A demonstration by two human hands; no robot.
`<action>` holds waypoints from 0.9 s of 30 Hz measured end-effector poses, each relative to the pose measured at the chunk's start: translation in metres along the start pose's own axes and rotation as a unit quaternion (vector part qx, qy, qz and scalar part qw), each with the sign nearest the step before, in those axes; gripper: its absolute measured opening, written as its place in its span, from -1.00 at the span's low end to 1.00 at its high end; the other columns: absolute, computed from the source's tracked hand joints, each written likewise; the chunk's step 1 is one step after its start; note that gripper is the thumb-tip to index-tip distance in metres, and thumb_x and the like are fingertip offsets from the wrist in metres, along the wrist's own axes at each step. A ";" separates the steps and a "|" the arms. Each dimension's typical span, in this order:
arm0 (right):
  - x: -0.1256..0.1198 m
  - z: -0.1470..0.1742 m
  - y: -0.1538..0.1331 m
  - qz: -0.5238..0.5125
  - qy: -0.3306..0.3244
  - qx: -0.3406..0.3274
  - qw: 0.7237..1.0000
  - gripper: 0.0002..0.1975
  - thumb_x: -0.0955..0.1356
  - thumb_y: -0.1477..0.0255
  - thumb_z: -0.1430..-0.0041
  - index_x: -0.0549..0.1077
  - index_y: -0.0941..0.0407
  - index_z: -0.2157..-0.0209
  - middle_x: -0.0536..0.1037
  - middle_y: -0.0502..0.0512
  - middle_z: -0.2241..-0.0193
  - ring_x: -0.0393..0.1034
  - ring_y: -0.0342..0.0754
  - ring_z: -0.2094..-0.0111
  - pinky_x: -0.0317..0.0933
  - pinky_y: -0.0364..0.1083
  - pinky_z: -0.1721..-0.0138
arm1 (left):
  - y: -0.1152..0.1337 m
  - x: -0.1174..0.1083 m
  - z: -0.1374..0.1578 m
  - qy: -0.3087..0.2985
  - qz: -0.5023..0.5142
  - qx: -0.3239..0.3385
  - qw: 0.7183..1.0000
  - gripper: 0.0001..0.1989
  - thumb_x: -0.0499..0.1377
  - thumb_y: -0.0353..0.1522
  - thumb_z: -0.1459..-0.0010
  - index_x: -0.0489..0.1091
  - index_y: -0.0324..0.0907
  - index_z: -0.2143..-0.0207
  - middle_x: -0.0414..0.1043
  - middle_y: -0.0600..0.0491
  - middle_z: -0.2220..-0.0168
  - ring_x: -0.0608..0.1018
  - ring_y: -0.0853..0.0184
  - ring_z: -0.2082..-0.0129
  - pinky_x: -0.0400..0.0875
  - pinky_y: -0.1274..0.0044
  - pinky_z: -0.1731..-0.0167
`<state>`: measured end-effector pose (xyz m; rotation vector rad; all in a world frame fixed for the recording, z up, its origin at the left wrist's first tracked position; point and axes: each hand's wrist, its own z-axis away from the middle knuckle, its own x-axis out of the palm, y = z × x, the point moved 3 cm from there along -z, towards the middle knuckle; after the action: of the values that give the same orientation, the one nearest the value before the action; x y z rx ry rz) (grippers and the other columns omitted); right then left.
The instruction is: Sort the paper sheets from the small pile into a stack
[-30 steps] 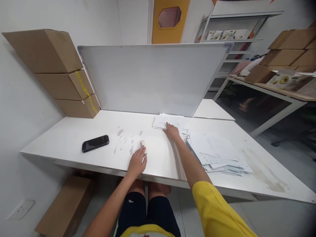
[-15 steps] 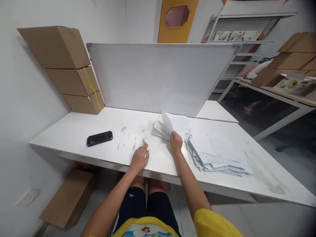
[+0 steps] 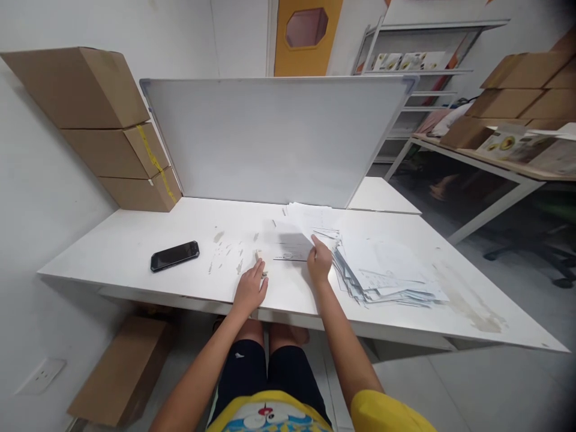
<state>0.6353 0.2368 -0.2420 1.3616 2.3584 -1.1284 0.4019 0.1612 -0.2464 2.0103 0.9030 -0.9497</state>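
Note:
My left hand rests near the front of the white table, its fingers over a slim cream-coloured object that is mostly hidden; its kind is not clear. My right hand is closed on the edge of some paper sheets, pinched between thumb and fingers. Printed lines show on the lower part of these sheets, which hang low over the tabletop. Just right of that hand lies a loose, uneven stack of papers. More white sheets lie behind the hand, close to the whiteboard.
A black phone lies at the left of the table. The whiteboard stands along the back edge, beside stacked cardboard boxes. Grey smudges mark the tabletop. Another table with boxes stands to the right.
The sheets in my right hand were raised and fanned; now they lie flatter and lower, with print showing. My left hand stays on the cream object. The view has shifted slightly right.

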 end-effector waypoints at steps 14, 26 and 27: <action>0.032 0.006 -0.002 0.083 -0.324 -0.026 0.942 -0.35 0.29 0.16 -0.17 0.19 0.17 -0.22 0.26 0.26 -0.21 0.11 0.15 -0.20 -0.05 0.08 -0.18 | 0.004 -0.003 -0.002 -0.004 0.000 -0.007 1.000 -0.51 -0.07 -0.34 -0.29 0.08 -0.25 -0.25 0.19 -0.18 -0.24 0.41 0.11 -0.11 0.38 0.27 -0.01; 0.026 0.004 -0.003 0.066 -0.291 -0.001 0.955 -0.66 0.20 0.36 -0.27 0.42 0.08 -0.02 0.55 0.11 0.09 0.34 0.03 0.05 0.09 -0.08 0.08 | 0.001 0.000 -0.001 -0.007 0.009 -0.006 1.000 -0.51 -0.08 -0.33 -0.29 0.07 -0.24 -0.25 0.18 -0.17 -0.24 0.39 0.11 -0.13 0.37 0.27 -0.01; 0.026 0.004 -0.002 0.064 -0.290 0.001 0.955 -0.68 0.19 0.35 -0.28 0.45 0.07 0.03 0.57 0.10 0.14 0.36 0.02 0.09 0.10 -0.10 0.12 | 0.002 -0.001 -0.001 -0.005 0.009 -0.006 1.000 -0.51 -0.07 -0.34 -0.29 0.07 -0.24 -0.25 0.19 -0.17 -0.24 0.39 0.11 -0.12 0.37 0.27 -0.01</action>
<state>0.6186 0.2505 -0.2563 0.9838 1.8219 -1.2752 0.4035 0.1615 -0.2447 1.9975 0.8820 -0.9421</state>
